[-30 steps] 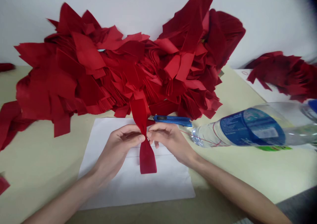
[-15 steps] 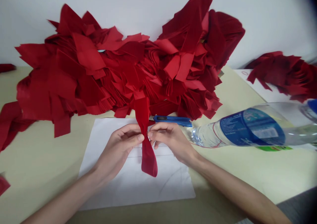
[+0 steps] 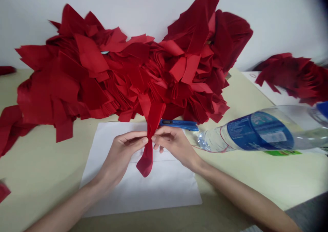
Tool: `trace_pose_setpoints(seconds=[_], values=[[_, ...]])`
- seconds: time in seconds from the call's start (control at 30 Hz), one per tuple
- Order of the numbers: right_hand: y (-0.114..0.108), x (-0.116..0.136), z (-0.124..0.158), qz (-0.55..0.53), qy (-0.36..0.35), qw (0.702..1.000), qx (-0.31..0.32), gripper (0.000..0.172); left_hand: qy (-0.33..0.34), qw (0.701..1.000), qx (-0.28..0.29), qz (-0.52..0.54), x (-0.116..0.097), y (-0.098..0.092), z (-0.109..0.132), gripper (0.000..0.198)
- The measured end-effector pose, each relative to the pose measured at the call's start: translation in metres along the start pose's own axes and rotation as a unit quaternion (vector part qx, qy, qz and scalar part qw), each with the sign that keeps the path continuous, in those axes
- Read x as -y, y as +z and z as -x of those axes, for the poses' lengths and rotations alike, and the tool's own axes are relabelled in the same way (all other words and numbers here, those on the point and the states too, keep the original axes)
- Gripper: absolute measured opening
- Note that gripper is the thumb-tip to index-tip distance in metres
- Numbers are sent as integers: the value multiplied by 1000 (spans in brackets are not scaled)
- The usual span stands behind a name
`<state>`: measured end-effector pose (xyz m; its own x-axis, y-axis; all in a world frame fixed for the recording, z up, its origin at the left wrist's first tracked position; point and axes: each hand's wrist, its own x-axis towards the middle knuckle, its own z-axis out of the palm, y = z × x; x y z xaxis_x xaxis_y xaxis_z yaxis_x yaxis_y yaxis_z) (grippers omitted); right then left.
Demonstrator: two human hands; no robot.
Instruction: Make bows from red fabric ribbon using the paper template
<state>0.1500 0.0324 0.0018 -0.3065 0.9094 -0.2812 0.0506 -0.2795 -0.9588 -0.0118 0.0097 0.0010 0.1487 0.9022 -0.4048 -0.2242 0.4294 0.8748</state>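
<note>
One red fabric strip (image 3: 147,160) sits pinched between left hand (image 3: 119,156) and right hand (image 3: 174,144).

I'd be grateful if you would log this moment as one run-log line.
left hand: pinching red velvet strip | right hand: pinching same strip | nearby: blue box cutter | below: white paper sheet

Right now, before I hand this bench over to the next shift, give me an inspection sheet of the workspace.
Surface: pale table with a white paper sheet on it.
Job's things: red fabric strip, upright over the paper.
Clutter: large heap of red fabric pieces, smaller heap at right, blue utility knife, clear plastic bottle on its side.
Hands: left hand and right hand pinch the strip between them.
Cables: nothing seen; a thin red thread circles the bottle.
Surroundings: white wall behind the table.
</note>
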Motion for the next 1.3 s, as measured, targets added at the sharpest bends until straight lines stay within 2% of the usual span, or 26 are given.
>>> trace_pose_setpoints(seconds=[0.1,0.2,0.37,0.5,0.7,0.87,1.07,1.13,1.2,1.3], values=[[0,2,1,5,-9,1000,-7,7,9,1000,6,-28,-1,-1,0,20],[0,2,1,-8,-20,1000,11,8,16,998,26,-51,-3,-2,-1,17],[-1,3,1,-56,0,997,44,14,10,998,59,-27,-6,-3,-2,14],[-1,7,2,-39,4,998,42,14,13,996,86,-9,-7,-3,-1,16],[-5,11,2,33,-1,998,53,16,8,997,80,-1,-3,-5,-2,15],[-11,10,-2,73,38,994,68,23,17,997,66,-36,-3,-3,-2,12],[-14,8,-4,40,72,995,65,27,25,992,82,-87,-6,-3,3,8],[-14,6,-4,33,75,995,64,29,27,993,71,-92,-4,-3,3,4],[-15,5,-5,17,78,994,76,31,35,993,57,-95,-2,-3,3,2],[-16,4,-6,-6,74,992,99,31,43,992,76,-91,-2,-2,2,6]])
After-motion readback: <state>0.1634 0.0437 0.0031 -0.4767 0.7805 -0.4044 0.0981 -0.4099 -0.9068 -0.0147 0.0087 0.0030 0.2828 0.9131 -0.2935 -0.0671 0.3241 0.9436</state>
